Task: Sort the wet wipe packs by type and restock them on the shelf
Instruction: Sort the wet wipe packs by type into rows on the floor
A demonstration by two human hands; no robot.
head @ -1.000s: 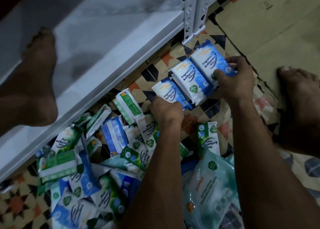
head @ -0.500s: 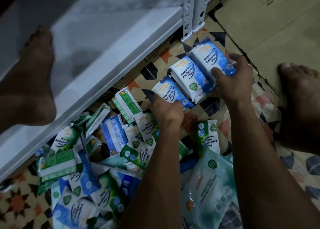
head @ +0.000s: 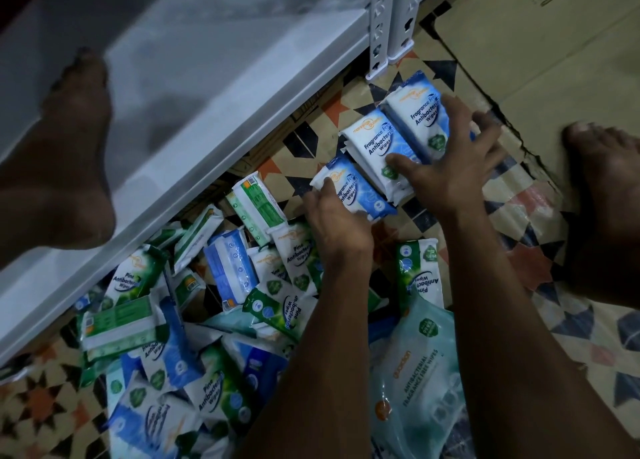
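Note:
Three blue-and-white Fragrance Free wipe packs lie in a slanted row on the tiled floor: a near pack (head: 360, 195), a middle pack (head: 374, 143) and a far pack (head: 420, 112). My left hand (head: 334, 219) grips the near pack at its lower left edge. With fingers spread, my right hand (head: 457, 160) rests across the other two, thumb on the middle pack and fingertips on the far one. A mixed pile (head: 166, 320) of green Pine and blue packs lies at the lower left. The white shelf board (head: 180, 112) runs above it.
A large teal wipes bag (head: 419, 372) lies between my forearms. The white shelf posts (head: 384, 25) stand just behind the row. Flattened cardboard (head: 540, 49) covers the floor at the right. One bare foot (head: 69, 167) is on the shelf board, another (head: 609, 198) on the cardboard edge.
My right hand has loosened from gripping the far blue pack and now spreads flat over the far and middle packs. My left hand stays on the near pack.

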